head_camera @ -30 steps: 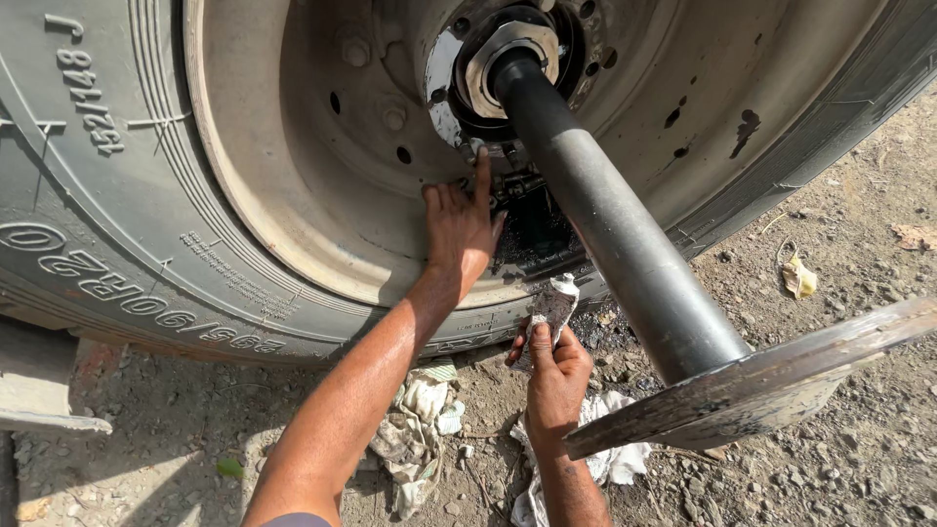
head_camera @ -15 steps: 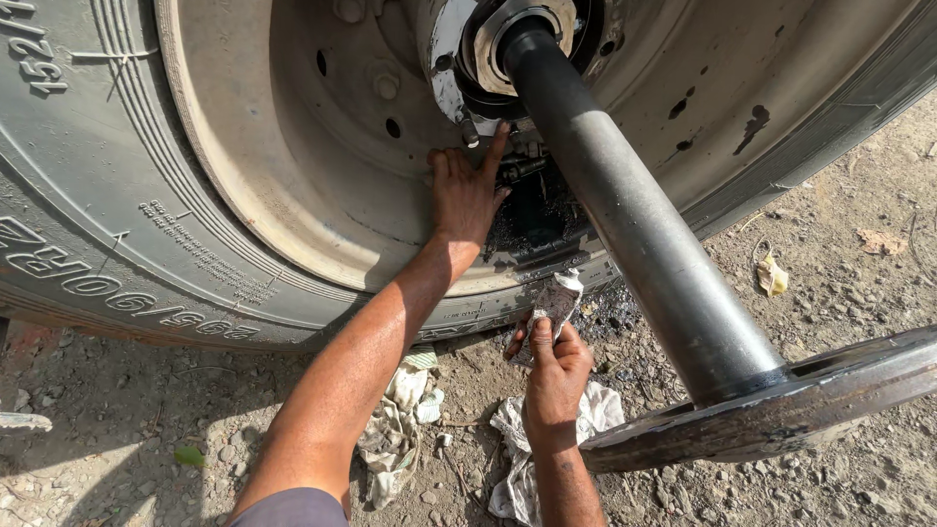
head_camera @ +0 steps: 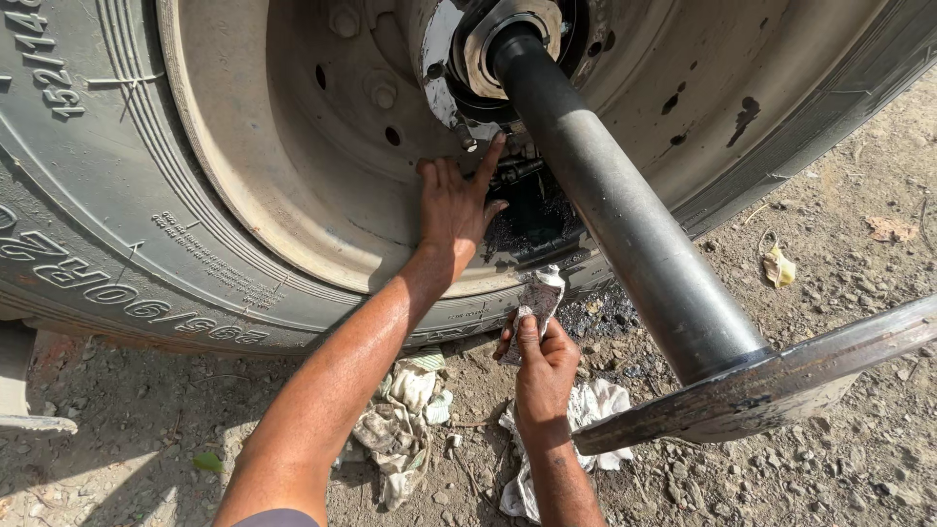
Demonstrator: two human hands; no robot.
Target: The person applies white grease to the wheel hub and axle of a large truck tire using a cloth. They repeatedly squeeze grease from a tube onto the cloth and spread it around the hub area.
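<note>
While the right hand point(head_camera: 543, 366) clenches a crumpled, squeezed silver tube point(head_camera: 536, 299) just below the wheel rim point(head_camera: 244, 195), the left hand point(head_camera: 454, 205) lies released, fingers spread, on the rim beside the greasy hub point(head_camera: 508, 59). Behind the axle shaft point(head_camera: 625, 224), the hub's far side is hidden; dirty rags point(head_camera: 400, 420) lie on the ground below the rim.

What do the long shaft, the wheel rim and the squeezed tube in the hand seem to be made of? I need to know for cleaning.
Shaft: apparently steel, a smooth dark-grey cylinder with a dull sheen.
Wheel rim: probably painted steel, beige and dusty, with dark stains and bolt holes.
Tube, held in the right hand: likely thin soft metal or foil laminate, silvery and heavily crumpled.
The left hand rests on the rim.
</note>
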